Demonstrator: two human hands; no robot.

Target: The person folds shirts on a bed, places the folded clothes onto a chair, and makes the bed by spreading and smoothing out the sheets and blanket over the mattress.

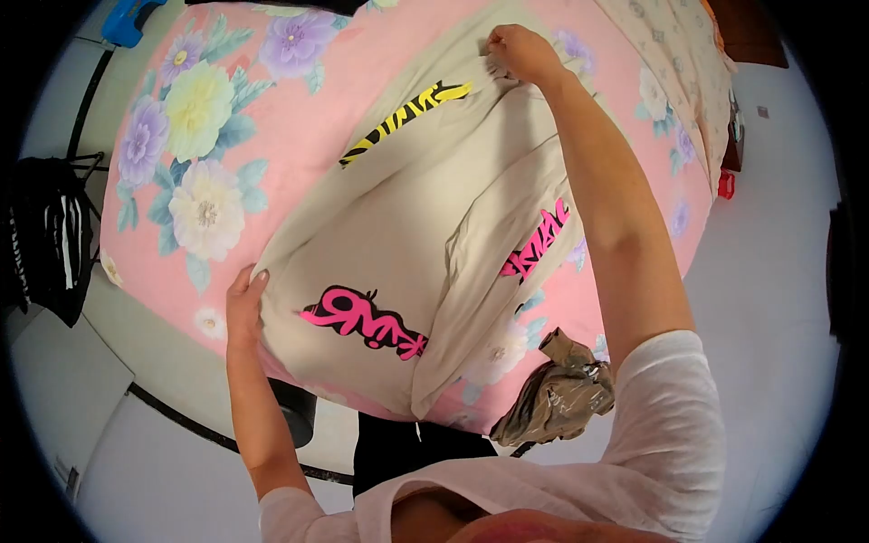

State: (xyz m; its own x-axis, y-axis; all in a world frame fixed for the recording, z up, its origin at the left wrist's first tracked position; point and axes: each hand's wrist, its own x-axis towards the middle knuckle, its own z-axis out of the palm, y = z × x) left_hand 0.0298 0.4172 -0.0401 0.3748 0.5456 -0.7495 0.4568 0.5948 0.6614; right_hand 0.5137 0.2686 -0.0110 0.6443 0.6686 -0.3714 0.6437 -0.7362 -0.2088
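Note:
A large beige garment (389, 244) with yellow and pink graffiti-style prints lies spread over the flowered bed cover, loosely folded along its right side. My left hand (246, 303) pinches its near left edge between thumb and fingers. Further away, at the far end of the fabric, my right hand (523, 54) is closed on a bunched part of the garment. Whether this is a pair of trousers or a top, I cannot tell. The folds hide part of the pink print on the right.
The pink flowered bed cover (149, 262) lies beneath. A crumpled brown patterned garment (561, 389) rests at the near right edge. At the left stands a black bag-like item (50, 240) with white lettering. A blue object (131, 25) is at the far left corner.

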